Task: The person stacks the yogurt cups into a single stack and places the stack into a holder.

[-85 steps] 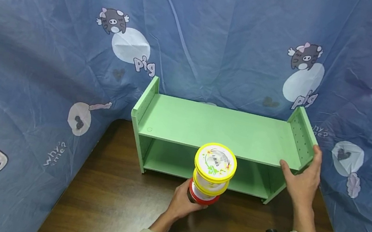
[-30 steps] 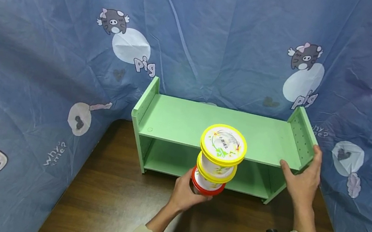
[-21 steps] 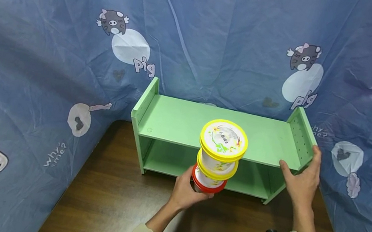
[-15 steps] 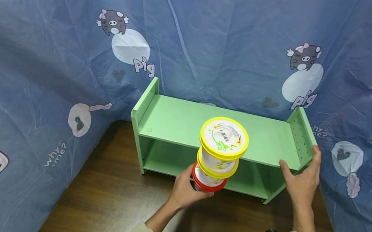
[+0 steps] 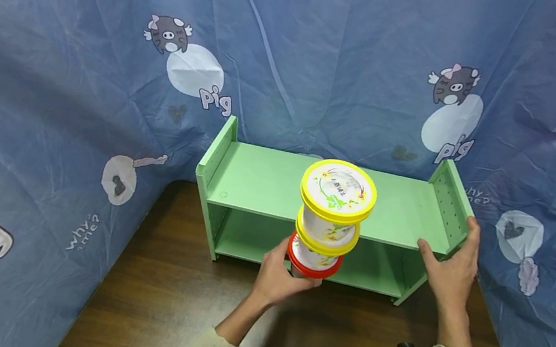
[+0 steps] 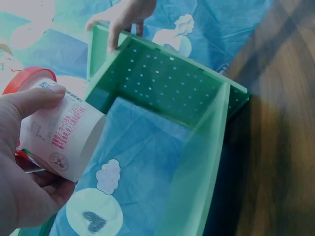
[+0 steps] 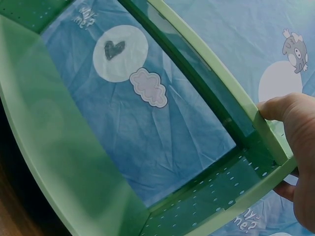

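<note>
In the head view my left hand (image 5: 277,276) grips the lowest of three stacked paper tubs, the one with a red lid (image 5: 314,264). Two yellow-lidded tubs stand on it, a middle one (image 5: 327,237) and a top one (image 5: 338,190) with a printed white lid. The left wrist view shows my thumb across the side of the white tub (image 6: 64,130), its base in the air. My right hand (image 5: 453,274) holds the right front corner of a green two-tier shelf (image 5: 266,181). From the right wrist, my thumb presses the top board's edge and fingers wrap the side panel (image 7: 221,201).
The shelf stands on a brown wood-grain surface (image 5: 168,314), with the stack held before its front. Behind and beside it hangs a blue cloth (image 5: 297,49) printed with pigs. The shelf's side panels rise above its top board; its lower tier (image 5: 251,242) is partly hidden.
My left hand has raised the stack of tubs, the top lid now overlapping more of the upper board in the head view. My right hand has stayed on the shelf corner.
</note>
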`<state>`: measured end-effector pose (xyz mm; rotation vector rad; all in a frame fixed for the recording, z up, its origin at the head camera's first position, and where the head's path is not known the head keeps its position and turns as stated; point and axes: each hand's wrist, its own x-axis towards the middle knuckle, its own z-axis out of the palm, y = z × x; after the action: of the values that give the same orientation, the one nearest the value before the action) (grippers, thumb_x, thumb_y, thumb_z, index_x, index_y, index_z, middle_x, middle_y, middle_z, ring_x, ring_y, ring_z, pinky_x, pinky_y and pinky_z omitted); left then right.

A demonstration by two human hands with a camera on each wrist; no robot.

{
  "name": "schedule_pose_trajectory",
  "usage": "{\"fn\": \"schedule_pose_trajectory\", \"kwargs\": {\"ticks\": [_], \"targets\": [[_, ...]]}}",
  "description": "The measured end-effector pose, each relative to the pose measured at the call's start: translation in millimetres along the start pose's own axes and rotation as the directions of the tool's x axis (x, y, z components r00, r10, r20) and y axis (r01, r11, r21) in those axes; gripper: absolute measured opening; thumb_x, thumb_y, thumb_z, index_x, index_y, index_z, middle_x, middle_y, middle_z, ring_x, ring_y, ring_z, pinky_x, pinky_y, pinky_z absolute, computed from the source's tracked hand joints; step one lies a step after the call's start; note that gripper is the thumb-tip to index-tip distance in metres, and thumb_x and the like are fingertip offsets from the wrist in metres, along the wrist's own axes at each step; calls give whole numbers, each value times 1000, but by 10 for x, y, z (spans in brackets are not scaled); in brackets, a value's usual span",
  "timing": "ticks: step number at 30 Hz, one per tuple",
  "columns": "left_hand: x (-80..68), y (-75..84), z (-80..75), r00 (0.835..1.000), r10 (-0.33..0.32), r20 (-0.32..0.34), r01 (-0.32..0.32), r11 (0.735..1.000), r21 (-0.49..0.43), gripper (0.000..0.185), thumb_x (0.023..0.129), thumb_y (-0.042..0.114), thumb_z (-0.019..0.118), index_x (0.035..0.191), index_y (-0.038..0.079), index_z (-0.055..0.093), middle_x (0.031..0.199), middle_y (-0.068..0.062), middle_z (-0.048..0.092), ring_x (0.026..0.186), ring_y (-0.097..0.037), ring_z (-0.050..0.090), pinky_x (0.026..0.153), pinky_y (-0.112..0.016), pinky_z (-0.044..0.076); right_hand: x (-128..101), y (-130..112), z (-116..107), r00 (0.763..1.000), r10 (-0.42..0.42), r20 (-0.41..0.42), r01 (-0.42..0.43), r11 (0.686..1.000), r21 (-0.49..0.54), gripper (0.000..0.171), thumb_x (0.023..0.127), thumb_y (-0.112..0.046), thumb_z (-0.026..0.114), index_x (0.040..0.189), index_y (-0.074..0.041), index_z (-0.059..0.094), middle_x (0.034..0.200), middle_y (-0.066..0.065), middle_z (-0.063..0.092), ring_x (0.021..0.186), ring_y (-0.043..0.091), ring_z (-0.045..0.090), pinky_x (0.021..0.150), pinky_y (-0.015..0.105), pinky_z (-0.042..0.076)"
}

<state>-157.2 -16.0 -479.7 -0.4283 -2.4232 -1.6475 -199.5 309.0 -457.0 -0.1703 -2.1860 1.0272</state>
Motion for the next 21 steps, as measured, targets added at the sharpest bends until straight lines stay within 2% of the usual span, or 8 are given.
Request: {"fn": "schedule_pose_trajectory", "kwargs": {"ticks": [6,13,21], "targets": [[28,61,-27,1000,-11,0,11,1000,-17,73,67,33,87,130,19,53,117,2,67,103,-15,63,86,-38,55,-3,-6,-2,1000,8,4,-8,1000,1,95,75,-15,81,151,-30,26,159,3,30,145,31,31,113,59,30],[72,134,-52,1000,11,-9,-11,1000,-18,69,68,31,85,128,19,54,116,2,67,103,-14,62,85,-31,53,2,-13,-7,1000,4,1,-4,1000,0,95,74,-16,81,151,-29,27,159,4,31,145,31,32,113,59,30],[134,227,-94,999,34,-21,-34,999,-22,68,70,32,85,129,20,53,117,2,67,104,-14,62,86,-33,53,-2,-5,-4,1000,1,3,-1,1000,8,95,75,-15,81,151,-30,26,159,4,30,145,32,31,111,61,30]]}}
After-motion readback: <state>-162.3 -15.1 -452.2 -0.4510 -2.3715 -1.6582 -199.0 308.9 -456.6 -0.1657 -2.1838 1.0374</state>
